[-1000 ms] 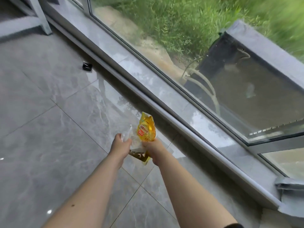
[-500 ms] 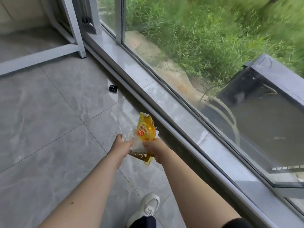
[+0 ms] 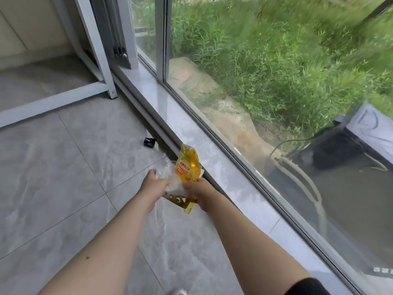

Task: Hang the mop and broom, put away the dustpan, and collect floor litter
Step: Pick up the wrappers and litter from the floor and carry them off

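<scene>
1. The left hand (image 3: 154, 184) grips a clear plastic wrapper (image 3: 172, 180).
2. The right hand (image 3: 198, 191) grips a yellow snack packet (image 3: 188, 166); the two pieces of litter touch between the hands.
3. A small black object (image 3: 149, 142) lies farther off on the grey tiled floor (image 3: 53, 177), beside the window sill (image 3: 223, 167).
4. Grass (image 3: 276, 50) shows through the glass on the right.

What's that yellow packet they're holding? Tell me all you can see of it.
The yellow wrapper looks like thin, glossy, see-through plastic with a red and white label. It stands roughly upright, crumpled, its lower end poking out below. The right hand grips it; the left hand grips white crumpled litter pressed against it.
</scene>
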`<control>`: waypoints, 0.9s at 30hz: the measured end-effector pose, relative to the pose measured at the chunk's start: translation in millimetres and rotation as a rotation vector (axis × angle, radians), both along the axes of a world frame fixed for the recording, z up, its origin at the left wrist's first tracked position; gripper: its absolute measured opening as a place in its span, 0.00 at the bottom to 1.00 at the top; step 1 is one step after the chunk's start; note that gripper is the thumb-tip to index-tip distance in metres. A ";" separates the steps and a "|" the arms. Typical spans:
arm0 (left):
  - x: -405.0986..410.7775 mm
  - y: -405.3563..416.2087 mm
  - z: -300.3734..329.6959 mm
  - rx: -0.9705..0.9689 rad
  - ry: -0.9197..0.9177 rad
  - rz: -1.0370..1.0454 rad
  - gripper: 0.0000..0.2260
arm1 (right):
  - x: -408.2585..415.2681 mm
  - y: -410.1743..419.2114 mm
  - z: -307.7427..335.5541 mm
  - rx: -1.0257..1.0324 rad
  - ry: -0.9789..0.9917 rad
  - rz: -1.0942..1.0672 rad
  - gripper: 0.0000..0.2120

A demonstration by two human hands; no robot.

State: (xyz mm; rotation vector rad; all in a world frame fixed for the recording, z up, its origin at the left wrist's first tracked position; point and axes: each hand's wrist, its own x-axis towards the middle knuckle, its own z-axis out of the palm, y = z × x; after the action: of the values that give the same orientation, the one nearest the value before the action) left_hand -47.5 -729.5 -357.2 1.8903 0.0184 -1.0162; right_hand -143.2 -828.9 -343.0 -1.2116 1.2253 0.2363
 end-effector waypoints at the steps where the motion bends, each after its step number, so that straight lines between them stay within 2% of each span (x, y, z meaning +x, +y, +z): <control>1: 10.2 -3.8 3.4 0.009 -0.007 0.011 0.12 | 11.2 -5.3 0.7 0.013 -0.011 0.012 0.15; 5: 56.9 -17.3 1.3 0.049 0.013 0.050 0.12 | 60.5 -19.0 -4.0 0.057 0.001 0.037 0.12; 8: 101.3 -33.4 -12.0 0.067 0.017 0.056 0.20 | 103.9 -36.1 -16.3 0.085 -0.020 0.035 0.04; 10: 128.8 -46.0 -20.9 0.067 0.015 0.050 0.22 | 129.8 -50.3 -26.9 0.086 -0.017 0.033 0.06; 15: 205.2 -80.4 -58.9 0.037 0.055 0.034 0.15 | 205.1 -85.8 -68.9 0.097 -0.004 -0.028 0.15; 20: 298.4 -103.3 -102.0 0.123 0.079 0.007 0.15 | 299.6 -111.1 -117.1 0.124 0.039 -0.017 0.16; 27: 348.5 -124.4 -155.4 0.183 0.100 -0.031 0.08 | 359.0 -128.1 -174.9 0.107 0.111 -0.032 0.16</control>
State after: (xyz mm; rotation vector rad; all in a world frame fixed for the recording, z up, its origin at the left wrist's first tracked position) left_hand 301.0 -853.9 -512.6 2.0080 0.1454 -1.1629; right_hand 215.8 -957.0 -518.0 -1.0971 1.3104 0.3450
